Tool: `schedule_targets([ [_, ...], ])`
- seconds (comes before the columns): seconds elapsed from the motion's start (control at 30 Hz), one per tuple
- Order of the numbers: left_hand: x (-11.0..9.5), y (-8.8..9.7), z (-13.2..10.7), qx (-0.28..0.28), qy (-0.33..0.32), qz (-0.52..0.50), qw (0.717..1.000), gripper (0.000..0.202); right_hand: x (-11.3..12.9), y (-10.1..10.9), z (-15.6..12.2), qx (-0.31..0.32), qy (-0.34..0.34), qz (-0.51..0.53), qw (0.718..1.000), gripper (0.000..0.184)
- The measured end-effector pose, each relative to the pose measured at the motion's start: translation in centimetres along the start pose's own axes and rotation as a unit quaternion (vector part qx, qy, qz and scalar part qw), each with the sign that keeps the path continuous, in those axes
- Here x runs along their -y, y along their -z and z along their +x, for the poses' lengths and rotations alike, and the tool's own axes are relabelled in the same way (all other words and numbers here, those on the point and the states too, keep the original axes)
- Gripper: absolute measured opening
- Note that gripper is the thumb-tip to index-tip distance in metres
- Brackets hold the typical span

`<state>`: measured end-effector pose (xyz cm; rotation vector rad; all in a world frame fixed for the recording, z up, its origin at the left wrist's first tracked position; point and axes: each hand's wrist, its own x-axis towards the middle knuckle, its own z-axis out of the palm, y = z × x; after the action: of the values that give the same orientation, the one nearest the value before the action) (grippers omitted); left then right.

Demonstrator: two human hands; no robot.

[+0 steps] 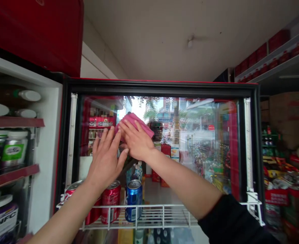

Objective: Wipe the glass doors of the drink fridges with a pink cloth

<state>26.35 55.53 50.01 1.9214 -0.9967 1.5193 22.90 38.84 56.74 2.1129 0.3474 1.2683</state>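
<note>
Your right hand (137, 140) lies flat and unclenched over the pink cloth (146, 128), its extended fingers pressing the cloth to the glass pane (195, 135) of the door, left of the pane's centre. Your left hand (106, 157), holding nothing, is spread just beside it; whether it touches the pane cannot be told. Below, the white wire rack (163, 217) carries a blue can (133, 200) and, to your left of it, a red can (110, 202); the print on both is too small to read. On the shelves at your left, a purple bottle (2, 217) bears the legible letters "NFC"; above it, a white-lidded jar (14, 147) shows a green label, its lettering indistinct.
</note>
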Motion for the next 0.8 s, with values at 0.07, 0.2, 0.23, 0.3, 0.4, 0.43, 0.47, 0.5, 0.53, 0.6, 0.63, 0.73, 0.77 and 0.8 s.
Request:
schedule_targets([
  [0.07,-0.7,-0.8,0.3,-0.002,-0.006,-0.007,1.000,0.073,-2.2,0.6,-1.6,-0.012,-0.019,-0.004,1.000,0.075],
  [0.2,-2.7,-2.0,1.0,-0.002,-0.011,-0.021,1.000,0.072,-7.6,2.4,-5.9,-0.031,-0.076,-0.012,0.997,0.079],
  [0.23,-3.3,-2.2,1.2,-0.003,-0.015,-0.027,1.000,0.072,-9.0,2.8,-7.1,-0.031,-0.088,-0.020,0.995,0.079],
  [0.3,-4.7,-2.6,1.7,-0.009,-0.024,-0.040,0.999,0.072,-11.7,3.7,-9.4,-0.026,-0.119,-0.036,0.992,0.078],
  [0.4,-6.8,-3.2,2.4,-0.017,-0.035,-0.055,0.998,0.072,-15.7,4.8,-13.3,-0.015,-0.176,-0.055,0.983,0.080],
  [0.43,-7.4,-3.5,2.6,-0.017,-0.038,-0.057,0.998,0.073,-17.0,5.2,-14.6,-0.013,-0.194,-0.062,0.979,0.081],
  [0.47,-7.9,-3.8,2.7,-0.015,-0.040,-0.060,0.997,0.073,-18.3,5.5,-16.1,-0.012,-0.211,-0.069,0.975,0.082],
  [0.5,-8.4,-4.1,2.8,-0.014,-0.042,-0.063,0.997,0.073,-19.5,5.8,-17.5,-0.011,-0.226,-0.076,0.971,0.083],
  [0.53,-8.8,-4.4,2.9,-0.012,-0.044,-0.066,0.997,0.073,-20.8,6.0,-19.0,-0.011,-0.243,-0.081,0.967,0.083],
  [0.6,-9.4,-5.0,2.9,-0.010,-0.047,-0.072,0.996,0.073,-23.2,6.1,-21.7,-0.017,-0.283,-0.088,0.955,0.081],
  [0.63,-9.7,-5.2,2.9,-0.009,-0.047,-0.073,0.996,0.073,-24.2,6.0,-22.9,-0.028,-0.308,-0.089,0.947,0.080],
  [0.73,-10.1,-5.3,2.9,-0.001,-0.047,-0.073,0.996,0.074,-26.1,5.1,-24.9,-0.094,-0.405,-0.085,0.906,0.077],
  [0.77,-10.3,-5.2,2.8,0.001,-0.047,-0.073,0.996,0.073,-26.1,4.7,-24.9,-0.121,-0.439,-0.085,0.886,0.077],
  [0.8,-10.4,-5.1,2.8,0.004,-0.046,-0.073,0.996,0.073,-25.7,4.2,-24.6,-0.144,-0.469,-0.086,0.867,0.078],
])
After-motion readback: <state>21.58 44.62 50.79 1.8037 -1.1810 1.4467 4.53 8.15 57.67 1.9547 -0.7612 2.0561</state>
